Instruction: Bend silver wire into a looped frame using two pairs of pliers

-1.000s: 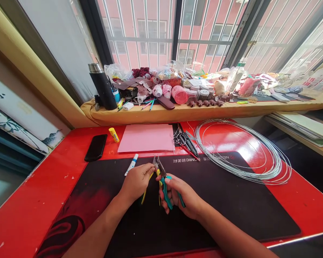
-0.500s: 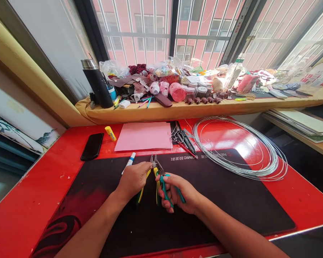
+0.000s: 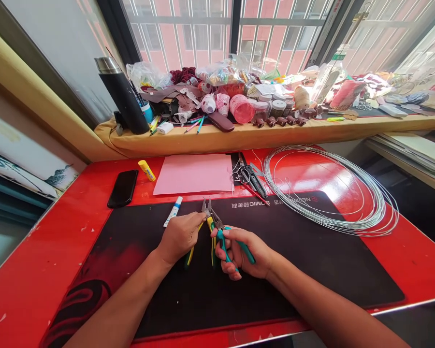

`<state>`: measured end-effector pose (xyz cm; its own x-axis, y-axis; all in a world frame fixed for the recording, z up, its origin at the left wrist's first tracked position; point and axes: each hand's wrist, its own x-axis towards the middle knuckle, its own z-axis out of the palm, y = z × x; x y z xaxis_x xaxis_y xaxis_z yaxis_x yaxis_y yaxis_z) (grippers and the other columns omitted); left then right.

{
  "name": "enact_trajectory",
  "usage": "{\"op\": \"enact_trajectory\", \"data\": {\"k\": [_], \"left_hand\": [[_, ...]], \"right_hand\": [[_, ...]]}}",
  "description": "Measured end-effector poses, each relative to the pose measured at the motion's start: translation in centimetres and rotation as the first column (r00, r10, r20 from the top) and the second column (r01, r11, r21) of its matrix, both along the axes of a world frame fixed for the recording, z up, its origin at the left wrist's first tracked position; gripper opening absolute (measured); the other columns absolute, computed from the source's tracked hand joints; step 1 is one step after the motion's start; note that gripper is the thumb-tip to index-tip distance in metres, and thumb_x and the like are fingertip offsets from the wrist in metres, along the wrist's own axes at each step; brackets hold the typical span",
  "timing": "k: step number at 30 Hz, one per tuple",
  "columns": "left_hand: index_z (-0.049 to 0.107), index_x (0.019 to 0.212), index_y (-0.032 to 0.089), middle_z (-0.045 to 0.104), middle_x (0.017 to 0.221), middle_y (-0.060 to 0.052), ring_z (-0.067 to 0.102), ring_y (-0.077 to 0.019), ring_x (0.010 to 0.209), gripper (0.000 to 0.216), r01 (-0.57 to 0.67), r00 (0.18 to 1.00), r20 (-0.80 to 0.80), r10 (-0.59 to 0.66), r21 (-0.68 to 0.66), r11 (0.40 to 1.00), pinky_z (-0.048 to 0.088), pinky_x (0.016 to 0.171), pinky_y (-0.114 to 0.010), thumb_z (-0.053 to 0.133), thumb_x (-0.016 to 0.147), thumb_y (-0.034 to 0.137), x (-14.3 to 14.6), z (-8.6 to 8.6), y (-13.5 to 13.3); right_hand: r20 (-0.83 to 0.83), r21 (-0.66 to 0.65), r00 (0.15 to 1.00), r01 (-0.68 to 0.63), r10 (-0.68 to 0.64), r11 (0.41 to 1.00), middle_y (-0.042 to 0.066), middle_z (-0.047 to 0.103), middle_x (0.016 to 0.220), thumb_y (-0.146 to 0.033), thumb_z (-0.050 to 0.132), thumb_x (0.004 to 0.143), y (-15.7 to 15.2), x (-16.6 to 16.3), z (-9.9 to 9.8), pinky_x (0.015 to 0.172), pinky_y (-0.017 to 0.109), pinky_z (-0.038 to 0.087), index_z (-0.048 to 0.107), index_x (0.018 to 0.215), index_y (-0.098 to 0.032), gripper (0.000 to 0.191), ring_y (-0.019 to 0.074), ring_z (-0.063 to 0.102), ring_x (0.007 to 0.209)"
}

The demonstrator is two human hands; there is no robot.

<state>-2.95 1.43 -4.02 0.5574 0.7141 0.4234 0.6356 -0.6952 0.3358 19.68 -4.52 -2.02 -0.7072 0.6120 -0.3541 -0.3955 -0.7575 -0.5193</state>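
My right hand (image 3: 248, 251) is wrapped loosely around the teal handles of needle-nose pliers (image 3: 223, 237), whose jaws point up and left toward my left fingertips. My left hand (image 3: 181, 234) is closed, thumb and forefinger pinching what looks like a thin bit of wire (image 3: 209, 217) at the tips of those jaws. Beneath both hands, combination pliers (image 3: 213, 244) with yellow and dark green handles lie on the black mat (image 3: 275, 295), their jaws facing away from me. Left fingers cover part of one handle.
A large coil of silver wire (image 3: 380, 208) lies right. Behind the mat are pink paper (image 3: 194, 175), a utility knife (image 3: 253, 181) and scissors (image 3: 239, 174). A white-and-blue tube (image 3: 173, 211), glue stick (image 3: 147, 170) and phone (image 3: 123, 188) sit left. The cluttered sill (image 3: 188, 141) stands behind.
The camera view has shifted a little, moving the desk items slightly upward. The teal pliers' handles sit slightly lower right relative to my left hand; both hands keep their grip.
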Motion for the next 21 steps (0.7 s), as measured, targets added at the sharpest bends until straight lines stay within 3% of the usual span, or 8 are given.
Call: {"op": "enact_trajectory", "data": {"k": [6,11,14,17,19,21], "left_hand": [[0.071,0.106,0.021,0.075,0.086,-0.005,0.072,-0.0187,0.078,0.03,0.015,0.998,0.06,-0.01,-0.098,0.995,0.053,0.071,-0.027,0.044,0.098,0.013,0.3,0.2,0.0],[0.071,0.1,0.021,0.076,0.094,-0.006,0.072,-0.0204,0.087,0.028,0.002,0.962,0.257,0.091,-0.341,0.94,0.051,0.078,-0.029,0.045,0.103,0.028,1.4,1.0,-0.7],[0.071,0.094,0.02,0.072,0.082,-0.003,0.067,-0.0189,0.077,0.03,0.036,0.893,0.388,0.227,-0.564,0.825,0.048,0.07,-0.028,0.049,0.101,0.04,1.8,1.5,-0.8],[0.071,0.09,0.017,0.049,0.056,0.005,0.044,-0.0116,0.05,0.038,0.141,0.766,0.5,0.404,-0.743,0.654,0.031,0.05,-0.024,0.056,0.095,0.052,1.8,1.8,-0.4],[0.07,0.09,0.015,0.038,0.052,0.008,0.03,-0.008,0.045,0.043,0.251,0.667,0.559,0.492,-0.79,0.559,0.02,0.046,-0.023,0.062,0.089,0.057,1.7,1.9,-0.1],[0.069,0.09,0.014,0.038,0.053,0.009,0.024,-0.0057,0.044,0.046,0.33,0.583,0.594,0.554,-0.796,0.507,0.014,0.045,-0.023,0.068,0.083,0.06,1.6,1.9,0.1]], "right_hand": [[-0.005,0.067,0.999,0.051,-0.051,0.996,0.001,0.063,0.077,-0.042,0.06,0.093,-0.1,-0.4,-0.4,0.047,0.026,0.046,0.054,0.129,-0.022,0.042,0.0163,0.06,0.053],[0.027,0.156,0.995,0.087,-0.092,0.984,0.003,0.067,0.081,-0.046,0.057,0.095,-0.3,-0.9,-0.3,0.055,0.032,0.054,0.052,0.134,-0.02,0.047,0.0199,0.068,0.059],[0.029,0.205,0.996,0.074,-0.082,0.976,0.005,0.069,0.084,-0.047,0.055,0.097,-0.4,-0.9,0.0,0.064,0.038,0.057,0.051,0.137,-0.02,0.048,0.0243,0.074,0.066],[0.016,0.219,0.996,0.081,-0.086,0.972,0.008,0.07,0.088,-0.045,0.052,0.099,-0.5,-0.9,0.2,0.072,0.042,0.056,0.051,0.137,-0.019,0.046,0.0285,0.077,0.075],[0.003,0.205,0.995,0.1,-0.103,0.974,0.009,0.071,0.09,-0.045,0.051,0.099,-0.6,-0.9,0.1,0.074,0.043,0.056,0.052,0.135,-0.018,0.045,0.0299,0.077,0.08],[-0.01,0.185,0.993,0.115,-0.115,0.976,0.009,0.071,0.091,-0.047,0.052,0.099,-0.6,-0.9,-0.1,0.075,0.043,0.055,0.053,0.135,-0.018,0.046,0.0302,0.077,0.081]]}}
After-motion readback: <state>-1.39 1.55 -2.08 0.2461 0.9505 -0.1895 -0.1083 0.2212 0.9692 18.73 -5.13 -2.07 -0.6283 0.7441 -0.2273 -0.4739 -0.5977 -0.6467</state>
